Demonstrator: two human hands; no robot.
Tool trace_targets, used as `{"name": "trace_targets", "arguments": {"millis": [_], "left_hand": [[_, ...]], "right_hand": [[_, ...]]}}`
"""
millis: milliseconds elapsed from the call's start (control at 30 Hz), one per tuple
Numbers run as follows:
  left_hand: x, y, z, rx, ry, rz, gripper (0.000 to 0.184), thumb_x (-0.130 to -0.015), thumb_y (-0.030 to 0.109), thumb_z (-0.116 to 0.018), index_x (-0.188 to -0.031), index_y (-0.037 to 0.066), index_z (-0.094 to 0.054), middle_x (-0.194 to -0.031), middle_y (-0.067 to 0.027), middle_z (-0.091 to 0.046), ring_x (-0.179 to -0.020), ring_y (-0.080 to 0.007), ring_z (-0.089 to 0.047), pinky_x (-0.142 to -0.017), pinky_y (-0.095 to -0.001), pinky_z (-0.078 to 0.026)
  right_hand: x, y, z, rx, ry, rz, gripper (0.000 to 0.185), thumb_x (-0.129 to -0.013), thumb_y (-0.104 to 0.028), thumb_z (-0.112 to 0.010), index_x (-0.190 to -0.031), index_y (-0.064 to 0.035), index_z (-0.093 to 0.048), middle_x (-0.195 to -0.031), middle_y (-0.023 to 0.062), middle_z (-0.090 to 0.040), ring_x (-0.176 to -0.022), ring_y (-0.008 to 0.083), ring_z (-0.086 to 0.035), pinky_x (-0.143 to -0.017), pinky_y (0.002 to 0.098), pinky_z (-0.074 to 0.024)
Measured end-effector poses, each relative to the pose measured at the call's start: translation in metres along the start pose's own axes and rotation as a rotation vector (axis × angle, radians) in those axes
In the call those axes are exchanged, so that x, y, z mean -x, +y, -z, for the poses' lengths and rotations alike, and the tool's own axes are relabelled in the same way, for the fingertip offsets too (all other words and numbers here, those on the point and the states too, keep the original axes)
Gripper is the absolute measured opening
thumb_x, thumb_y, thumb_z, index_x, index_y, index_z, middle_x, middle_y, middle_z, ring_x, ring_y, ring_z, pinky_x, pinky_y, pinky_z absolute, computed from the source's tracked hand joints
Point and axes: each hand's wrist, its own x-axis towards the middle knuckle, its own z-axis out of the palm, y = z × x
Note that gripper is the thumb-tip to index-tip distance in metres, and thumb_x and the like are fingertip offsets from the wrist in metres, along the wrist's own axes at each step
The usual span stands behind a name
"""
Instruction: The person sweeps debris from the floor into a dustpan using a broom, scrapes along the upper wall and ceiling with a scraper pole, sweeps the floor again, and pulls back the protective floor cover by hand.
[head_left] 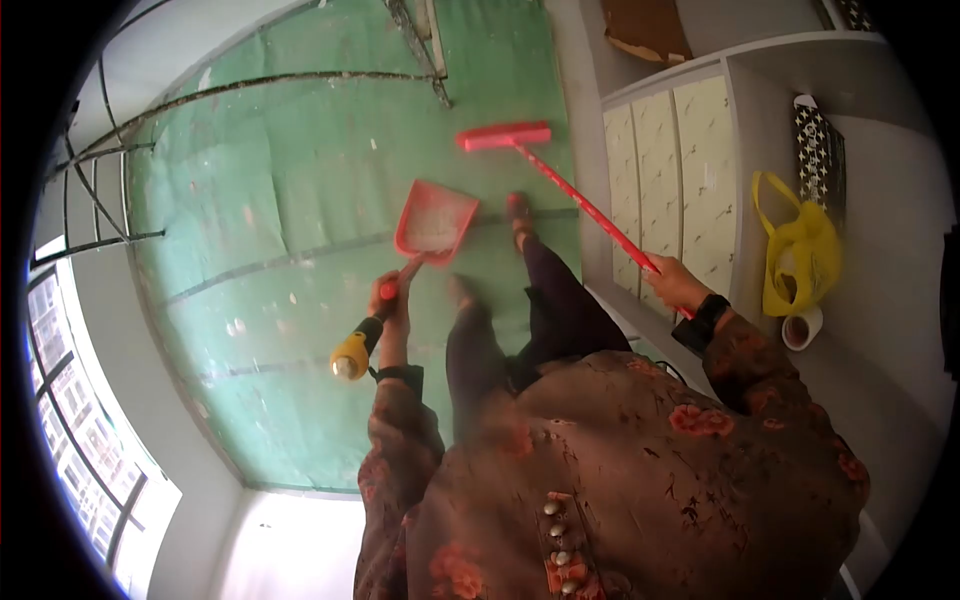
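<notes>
My left hand (392,296) is closed around the handle of a red dustpan (468,206), whose tray holds pale debris and hangs over or rests on the green floor sheet. By the same hand is a yellow-and-black object (352,354) with a rounded end. It appears to be gripped too, but its exact kind is unclear. My right hand (678,286) is wrapped round the red, patterned stick of a broom (575,195). The broom's pink-red head (506,136) lies toward the far side, ahead of my feet and apart from the dustpan.
Green sheeting (300,200) with seams and pale specks covers the floor. Metal scaffolding (290,78) stands at the upper left, near a window (85,430). On the right, a shelf unit (735,200) holds a yellow bag (810,255), a cup (800,328) and a star-patterned box (818,150).
</notes>
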Motion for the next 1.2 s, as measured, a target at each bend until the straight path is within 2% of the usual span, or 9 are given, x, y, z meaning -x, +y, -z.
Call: {"name": "trace_targets", "arguments": {"millis": [67, 300, 367, 433, 533, 700, 900, 1067, 1200], "left_hand": [[0.003, -0.002, 0.007, -0.001, -0.015, -0.013, 0.020, -0.079, 0.011, -0.066, -0.096, 0.004, -0.060, -0.091, -0.0079, -0.063, -0.085, -0.0160, -0.059, -0.080, -0.0302, -0.046], [0.010, -0.005, 0.019, 0.025, -0.111, -0.040, 0.020, -0.078, 0.010, -0.065, -0.096, 0.004, -0.059, -0.088, -0.0080, -0.061, -0.084, -0.0175, -0.058, -0.079, -0.0302, -0.045], [0.012, -0.008, 0.023, 0.031, -0.155, -0.045, 0.020, -0.078, 0.010, -0.065, -0.097, 0.004, -0.058, -0.088, -0.0082, -0.061, -0.084, -0.0181, -0.057, -0.079, -0.0305, -0.045], [0.010, -0.016, 0.020, -0.031, -0.164, -0.082, 0.021, -0.079, 0.011, -0.064, -0.098, 0.004, -0.057, -0.088, -0.0091, -0.060, -0.084, -0.0188, -0.057, -0.078, -0.0310, -0.045], [0.006, -0.010, 0.015, 0.085, -0.215, -0.139, 0.020, -0.081, 0.015, -0.065, -0.094, 0.002, -0.056, -0.085, -0.0079, -0.058, -0.078, -0.0154, -0.055, -0.071, -0.0287, -0.045], [0.002, -0.015, 0.018, -0.007, -0.275, -0.101, 0.021, -0.080, 0.014, -0.063, -0.097, 0.005, -0.057, -0.085, -0.0087, -0.061, -0.080, -0.0197, -0.058, -0.075, -0.0312, -0.046], [0.005, -0.016, 0.019, -0.031, -0.303, -0.128, 0.023, -0.080, 0.018, -0.064, -0.095, 0.003, -0.055, -0.086, -0.0089, -0.058, -0.078, -0.0191, -0.056, -0.073, -0.0304, -0.046], [0.010, -0.010, 0.011, -0.006, -0.301, -0.115, 0.022, -0.080, 0.017, -0.065, -0.093, 0.003, -0.056, -0.087, -0.0088, -0.058, -0.079, -0.0183, -0.056, -0.074, -0.0303, -0.045], [0.013, -0.013, 0.005, -0.012, -0.272, -0.162, 0.021, -0.079, 0.016, -0.065, -0.096, 0.006, -0.057, -0.086, -0.0077, -0.061, -0.079, -0.0182, -0.057, -0.074, -0.0308, -0.046]], "right_hand": [[-0.010, 0.013, -0.012, -0.041, 0.116, 0.174, 0.017, -0.084, -0.014, -0.044, -0.094, -0.0021, -0.051, -0.059, 0.0085, -0.049, -0.042, 0.0193, -0.047, -0.039, 0.0340, -0.0377], [-0.085, 0.013, -0.061, -0.111, 0.138, 0.048, 0.015, -0.083, -0.013, -0.045, -0.091, -0.0011, -0.052, -0.056, 0.0088, -0.049, -0.042, 0.0213, -0.049, -0.041, 0.0374, -0.0390], [-0.080, 0.029, -0.094, 0.069, 0.227, 0.180, 0.013, -0.084, -0.012, -0.044, -0.087, -0.0021, -0.051, -0.055, 0.0098, -0.050, -0.042, 0.0229, -0.052, -0.039, 0.0379, -0.0392], [-0.041, 0.019, -0.127, 0.051, 0.237, 0.120, 0.014, -0.084, -0.013, -0.043, -0.089, -0.0024, -0.050, -0.054, 0.0115, -0.050, -0.043, 0.0242, -0.054, -0.037, 0.0375, -0.0393], [0.011, 0.009, -0.148, 0.006, 0.130, 0.002, 0.017, -0.085, -0.015, -0.044, -0.094, -0.0020, -0.049, -0.054, 0.0116, -0.048, -0.041, 0.0233, -0.052, -0.036, 0.0374, -0.0395], [0.066, 0.009, -0.162, -0.295, 0.046, -0.032, 0.018, -0.085, -0.016, -0.047, -0.096, -0.0019, -0.049, -0.053, 0.0057, -0.045, -0.037, 0.0169, -0.046, -0.034, 0.0328, -0.0374], [0.033, 0.034, -0.165, -0.414, 0.176, -0.029, 0.016, -0.086, -0.017, -0.048, -0.092, -0.0016, -0.051, -0.052, 0.0032, -0.043, -0.037, 0.0137, -0.043, -0.033, 0.0303, -0.0341], [0.025, 0.044, -0.201, -0.483, 0.107, 0.024, 0.015, -0.088, -0.016, -0.047, -0.095, -0.0022, -0.050, -0.054, 0.0023, -0.044, -0.037, 0.0120, -0.042, -0.033, 0.0286, -0.0333], [0.067, 0.014, -0.199, -0.591, -0.077, -0.088, 0.022, -0.089, -0.018, -0.048, -0.106, -0.0043, -0.051, -0.057, 0.0017, -0.044, -0.039, 0.0092, -0.041, -0.034, 0.0250, -0.0343]]}}
